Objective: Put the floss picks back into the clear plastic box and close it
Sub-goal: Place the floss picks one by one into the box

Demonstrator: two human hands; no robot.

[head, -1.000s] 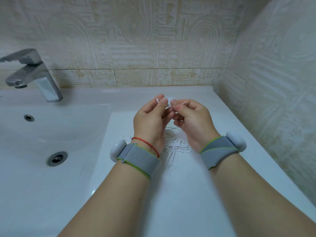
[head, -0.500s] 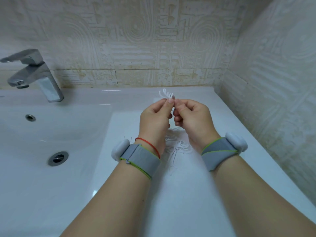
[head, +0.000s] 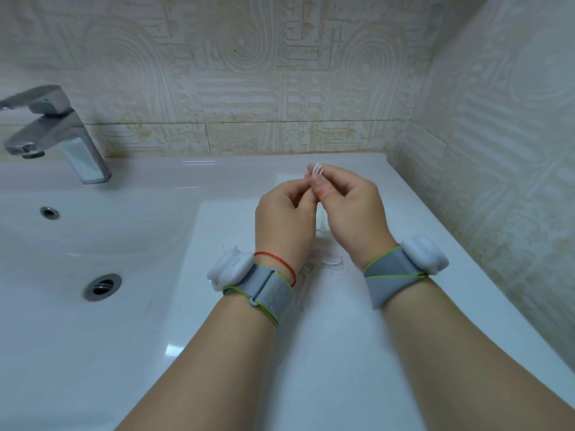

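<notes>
A few white picks (head: 316, 168) stand up out of the right hand (head: 351, 213), pinched between thumb and forefinger and held in the air over the counter (head: 342, 353). The left hand (head: 283, 222) sits at 8 o'clock of them, fingers curled in toward the stems; whether it also grips them I cannot tell. More loose picks (head: 331, 261) lie on the counter at 6 o'clock of the bunch, partly hidden behind the hands. The box I cannot make out for sure: a faint clear outline on the counter at 9 o'clock of the bunch may be it.

The risks, as I judge them:

- **Slipping:** the pinch is thin and the picks look slick and light, so one could slide out as the bunch is squared up or passed between fingers.
- **Missed picks:** white picks on a white counter are easy to miss, so some could be left out when the box is closed.
- **The drain:** the basin (head: 93, 244) lies at 9 o'clock of the hands with its drain (head: 102, 286) at 8 o'clock. A pick flicked that way could slip down.
- **Closing:** a stem sticking up past the top of the box would likely stop it from shutting
</notes>
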